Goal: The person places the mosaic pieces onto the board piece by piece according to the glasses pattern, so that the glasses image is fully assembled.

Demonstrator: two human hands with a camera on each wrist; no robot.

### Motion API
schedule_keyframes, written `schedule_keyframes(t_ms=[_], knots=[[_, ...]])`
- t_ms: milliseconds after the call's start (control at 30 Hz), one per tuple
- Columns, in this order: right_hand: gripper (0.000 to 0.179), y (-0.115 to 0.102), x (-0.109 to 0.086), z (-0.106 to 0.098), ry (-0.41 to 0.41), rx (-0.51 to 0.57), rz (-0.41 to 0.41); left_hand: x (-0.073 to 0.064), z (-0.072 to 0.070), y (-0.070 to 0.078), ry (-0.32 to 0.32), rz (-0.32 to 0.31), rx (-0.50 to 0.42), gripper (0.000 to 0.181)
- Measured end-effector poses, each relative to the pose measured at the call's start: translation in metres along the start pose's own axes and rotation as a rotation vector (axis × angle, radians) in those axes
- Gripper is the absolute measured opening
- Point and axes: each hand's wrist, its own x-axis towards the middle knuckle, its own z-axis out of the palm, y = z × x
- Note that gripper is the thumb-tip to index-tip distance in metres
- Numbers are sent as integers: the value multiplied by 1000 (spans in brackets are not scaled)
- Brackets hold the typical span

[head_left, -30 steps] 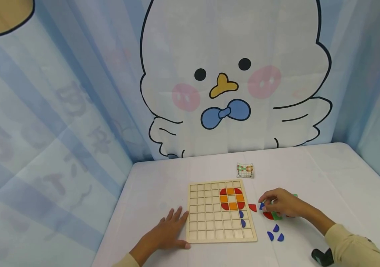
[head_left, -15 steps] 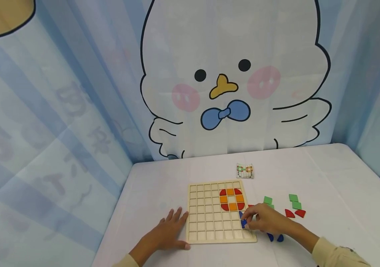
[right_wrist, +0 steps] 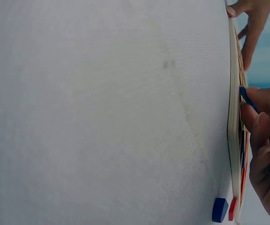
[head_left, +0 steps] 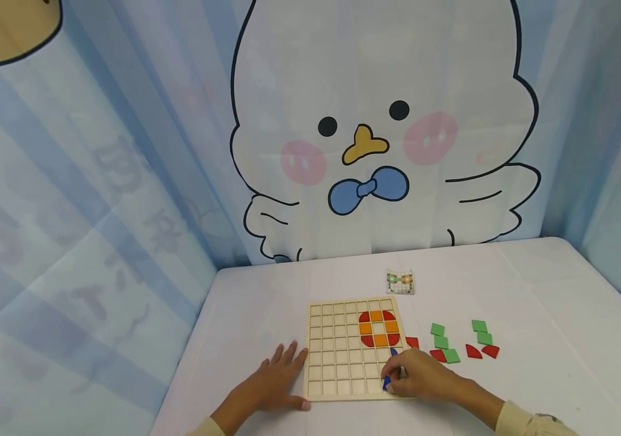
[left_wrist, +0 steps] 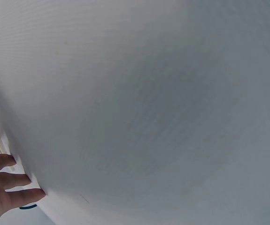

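Observation:
A wooden grid board (head_left: pixel 332 369) lies on the white table. Set into its far right area is a ring of red quarter-circles and orange squares (head_left: pixel 376 315); the centre cell is bare. My right hand (head_left: pixel 422 374) is over the near right corner, pinching a blue half-circle tile (head_left: pixel 386 383) between thumb and forefinger. In the right wrist view, that blue tile stands tilted at the board's surface. Another blue tile (head_left: pixel 394 351) shows in the board just beyond the hand, which hides cells beneath it. My left hand (head_left: pixel 276 380) rests with spread fingers along the board's left edge.
Right of the board lie several green squares (head_left: pixel 441 343) and red quarter-circles (head_left: pixel 473 351). A small pattern card (head_left: pixel 400 282) sits behind the board. The right wrist view shows a loose blue tile (right_wrist: pixel 219 210) on the table. A printed curtain (head_left: pixel 370 230) borders the table.
My right hand has come from the loose tiles on the right to the board's near right corner, carrying a blue tile. My left hand has stayed put.

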Motion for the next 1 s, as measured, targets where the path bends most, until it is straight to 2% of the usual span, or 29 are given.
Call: schedule_keyframes(t_ms=[300, 533, 1000], knots=[[14, -1, -1, 1, 33, -98, 13, 1, 1, -1, 3, 15, 12, 110], [12, -3, -3, 0, 43, -123, 17, 0, 1, -2, 11, 36, 7, 110], [7, -6, -2, 1, 42, -191, -4, 0, 0, -1, 11, 36, 6, 109]])
